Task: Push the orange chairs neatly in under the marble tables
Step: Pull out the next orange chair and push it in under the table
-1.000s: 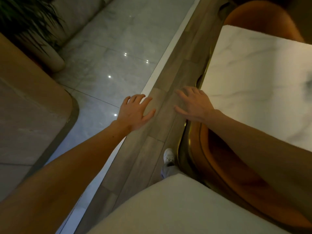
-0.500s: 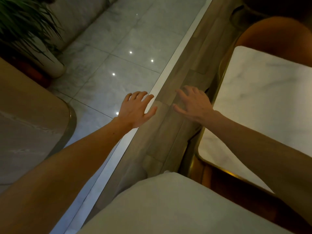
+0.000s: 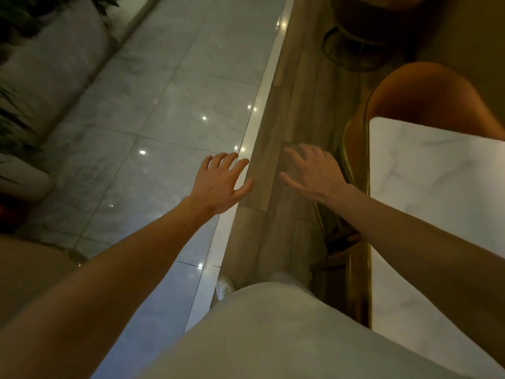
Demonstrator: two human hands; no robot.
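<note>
A white marble table (image 3: 426, 187) with a gold rim fills the right side. An orange chair (image 3: 420, 97) with a rounded back stands at its far end, its seat partly under the tabletop. My left hand (image 3: 221, 181) is stretched out in the air over the floor, fingers apart, holding nothing. My right hand (image 3: 311, 170) hovers just left of the table's edge, also spread and empty, touching neither table nor chair. Part of a second chair's frame shows dimly under the table's near edge.
A wooden floor strip (image 3: 276, 187) runs forward between grey marble tiles (image 3: 153, 110) on the left and the table. A round gold chair or table base (image 3: 352, 50) stands farther ahead. Planters with plants (image 3: 24, 176) line the left side. A curved beige surface (image 3: 27, 269) sits near left.
The view has moved forward along the table. The near orange chair has dropped out of sight, and the far chair is closer. Both hands stay spread and empty.
</note>
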